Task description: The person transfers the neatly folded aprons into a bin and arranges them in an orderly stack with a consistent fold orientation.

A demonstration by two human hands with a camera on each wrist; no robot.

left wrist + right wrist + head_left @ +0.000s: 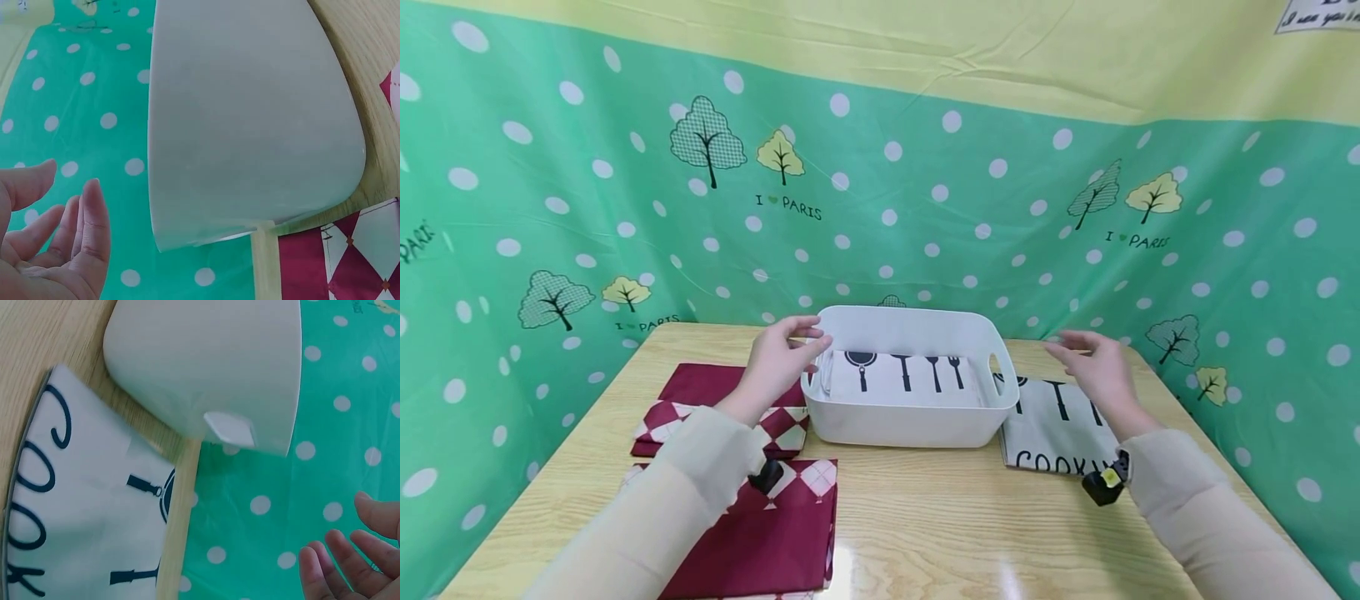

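Both hands were spread, holding nothing: left hand by the white bin rim w/ a folded towel inside, right hand over the other towel, prob for easy reach.

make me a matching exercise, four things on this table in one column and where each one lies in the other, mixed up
Things:
1. white basket
2. utensil-print cloth
3. COOK cloth
4. maroon checked cloths

Places:
A. on the table right of the basket
B. inside the basket
C. middle of the table, between both hands
D. on the table left of the basket

Pairs: 1-C, 2-B, 3-A, 4-D
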